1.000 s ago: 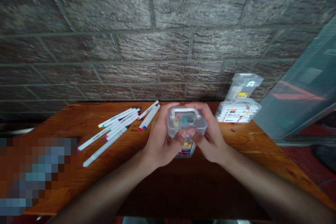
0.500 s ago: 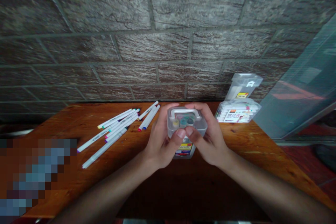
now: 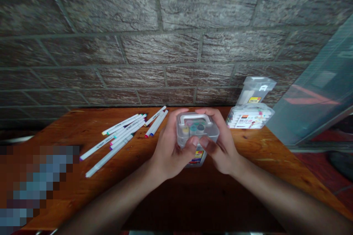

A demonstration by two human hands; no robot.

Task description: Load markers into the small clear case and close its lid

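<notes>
A small clear plastic marker case (image 3: 197, 129) with a white handle on its lid stands upright on the wooden table (image 3: 171, 191), coloured marker caps showing through the lid. My left hand (image 3: 172, 147) wraps its left side, thumb pressed on the front edge of the lid. On the right side my right hand (image 3: 220, 143) grips it, thumb meeting the other at the front. Both hands are closed round the case.
Several white markers (image 3: 124, 134) with coloured tips lie loose on the table to the left. At the back right a second marker case (image 3: 249, 119) lies on its side, with an open clear lid (image 3: 256, 90) against the brick wall. A glass panel (image 3: 317, 91) stands right.
My thumbs have shifted slightly on the front of the lid and the case has tipped a little to the right. The markers and the other case have not moved.
</notes>
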